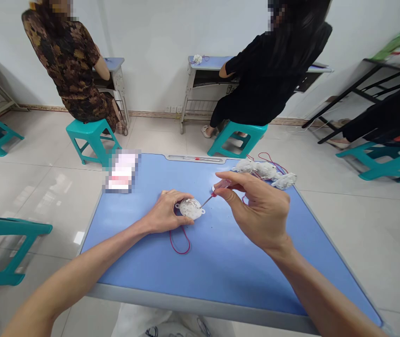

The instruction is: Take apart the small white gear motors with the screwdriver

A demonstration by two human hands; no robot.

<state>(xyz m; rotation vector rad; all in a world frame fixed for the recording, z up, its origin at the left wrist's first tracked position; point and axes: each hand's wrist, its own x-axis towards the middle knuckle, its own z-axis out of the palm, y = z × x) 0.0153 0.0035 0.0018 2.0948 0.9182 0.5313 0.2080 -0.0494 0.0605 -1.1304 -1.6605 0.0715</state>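
Note:
A small round white motor part (191,208) with red wires (181,241) lies on the blue desk (221,262). My left hand (166,211) is closed around its left side, holding it down. My right hand (256,208) pinches a small screwdriver (211,195) with a clear red handle; its metal tip touches the right edge of the white part.
Several more white parts with red wires (265,171) lie at the desk's far right. A blurred white-pink item (122,171) sits at the far left corner. Two people sit on teal stools (92,135) at desks ahead, backs turned. More teal stools stand left and right.

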